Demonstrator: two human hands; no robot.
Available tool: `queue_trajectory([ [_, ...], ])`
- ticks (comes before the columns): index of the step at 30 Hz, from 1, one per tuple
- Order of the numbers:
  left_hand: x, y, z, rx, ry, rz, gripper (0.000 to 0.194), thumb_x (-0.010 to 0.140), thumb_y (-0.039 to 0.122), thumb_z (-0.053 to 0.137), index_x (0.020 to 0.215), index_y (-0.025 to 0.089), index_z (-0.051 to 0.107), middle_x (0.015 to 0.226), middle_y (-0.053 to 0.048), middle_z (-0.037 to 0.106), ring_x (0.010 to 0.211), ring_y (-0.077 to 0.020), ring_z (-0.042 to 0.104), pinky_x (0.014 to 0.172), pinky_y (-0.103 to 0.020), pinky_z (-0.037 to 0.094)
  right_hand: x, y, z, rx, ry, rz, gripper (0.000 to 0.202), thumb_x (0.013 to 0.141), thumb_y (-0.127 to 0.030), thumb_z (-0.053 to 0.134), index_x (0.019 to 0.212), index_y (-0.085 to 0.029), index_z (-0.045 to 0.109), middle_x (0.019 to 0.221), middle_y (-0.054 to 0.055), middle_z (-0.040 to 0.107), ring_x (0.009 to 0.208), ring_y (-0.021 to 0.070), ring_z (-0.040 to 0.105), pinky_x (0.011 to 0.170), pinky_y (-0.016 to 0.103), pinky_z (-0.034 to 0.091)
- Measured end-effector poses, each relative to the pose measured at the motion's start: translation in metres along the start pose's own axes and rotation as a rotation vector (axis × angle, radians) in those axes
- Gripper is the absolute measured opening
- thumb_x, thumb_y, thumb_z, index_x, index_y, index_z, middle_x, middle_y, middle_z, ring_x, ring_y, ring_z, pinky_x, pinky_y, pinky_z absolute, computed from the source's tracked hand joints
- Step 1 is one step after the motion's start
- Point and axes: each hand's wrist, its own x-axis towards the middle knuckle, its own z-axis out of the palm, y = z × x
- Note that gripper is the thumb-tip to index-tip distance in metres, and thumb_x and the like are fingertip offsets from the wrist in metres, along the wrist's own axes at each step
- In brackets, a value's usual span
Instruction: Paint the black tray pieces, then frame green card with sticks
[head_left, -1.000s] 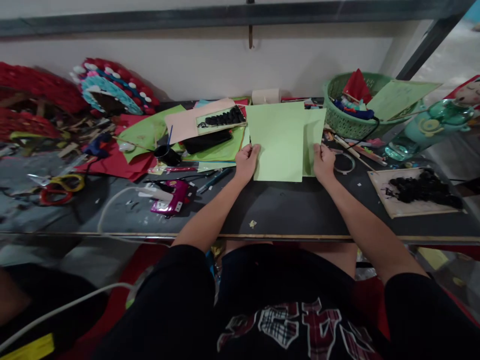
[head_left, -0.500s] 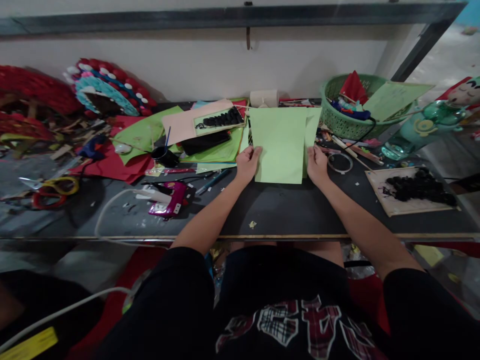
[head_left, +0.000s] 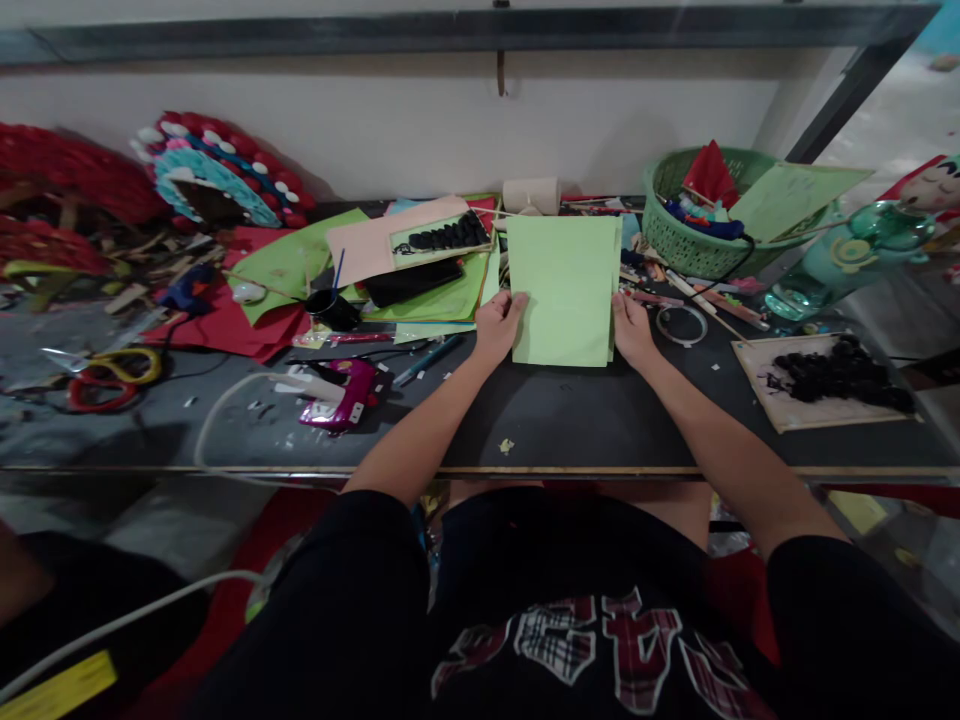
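Note:
Light green sheets of paper (head_left: 564,290) stand nearly upright above the dark worktable, one almost fully covering another. My left hand (head_left: 498,325) pinches their left edge between thumb and fingers. On the opposite edge, my right hand (head_left: 632,328) grips the paper the same way. A thin strip of the rear sheet shows along the right side. Just right of my right hand lies a clear ring, perhaps a tape roll (head_left: 681,326). Left of my left hand rests a pen (head_left: 427,360).
A green basket (head_left: 694,240) stands at the back right beside a teal bottle (head_left: 817,265). A framed panel with black pieces (head_left: 829,380) lies at right. Scissors (head_left: 105,378), a magenta device with a white cord (head_left: 341,395), a small black cup (head_left: 332,310) and coloured paper (head_left: 289,265) occupy the left.
The rear green sheet, which stuck out widely to the right, now sits almost flush behind the front one. My right hand has shifted slightly left; my left hand keeps its grip.

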Motion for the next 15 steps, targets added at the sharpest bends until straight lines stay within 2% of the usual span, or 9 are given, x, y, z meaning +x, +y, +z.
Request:
queue_trajectory([
  [4, -0.0009, 0.0036, 0.0001, 0.080, -0.018, -0.020, 0.037, 0.089, 0.049, 0.060, 0.066, 0.021, 0.050, 0.054, 0.006, 0.040, 0.055, -0.0109, 0.040, 0.053, -0.023, 0.032, 0.0000, 0.0026, 0.0016, 0.121, -0.026, 0.066, 0.083, 0.076, -0.090, 0.038, 0.101, -0.018, 0.071, 0.097, 0.013, 0.074, 0.100, 0.0295, 0.068, 0.095, 0.052, 0.054],
  [7, -0.0026, 0.0073, 0.0004, 0.149, -0.057, 0.019, 0.034, 0.086, 0.044, 0.061, 0.065, 0.021, 0.049, 0.052, 0.007, 0.036, 0.053, -0.0103, 0.035, 0.053, -0.024, 0.028, 0.0026, 0.0042, -0.0003, 0.145, -0.032, 0.067, 0.075, 0.075, -0.088, 0.046, 0.091, -0.019, 0.071, 0.086, 0.010, 0.073, 0.089, 0.0262, 0.069, 0.085, 0.047, 0.057],
  [11, -0.0046, 0.0089, -0.0001, 0.160, -0.055, 0.053, 0.036, 0.084, 0.047, 0.057, 0.062, 0.021, 0.046, 0.052, 0.007, 0.032, 0.052, -0.0098, 0.029, 0.053, -0.025, 0.025, 0.0067, 0.0056, -0.0050, 0.138, 0.044, -0.016, 0.064, 0.071, -0.081, 0.059, 0.077, -0.019, 0.069, 0.071, 0.004, 0.067, 0.071, 0.0191, 0.064, 0.071, 0.037, 0.055],
  [15, -0.0052, 0.0080, -0.0062, 0.191, -0.054, 0.049, 0.039, 0.083, 0.049, 0.055, 0.058, 0.021, 0.044, 0.052, 0.006, 0.032, 0.052, -0.0099, 0.031, 0.052, -0.024, 0.025, 0.0049, 0.0017, -0.0084, 0.082, 0.130, -0.057, 0.059, 0.075, -0.077, 0.059, 0.074, -0.018, 0.068, 0.070, 0.003, 0.066, 0.071, 0.0174, 0.062, 0.070, 0.034, 0.053],
])
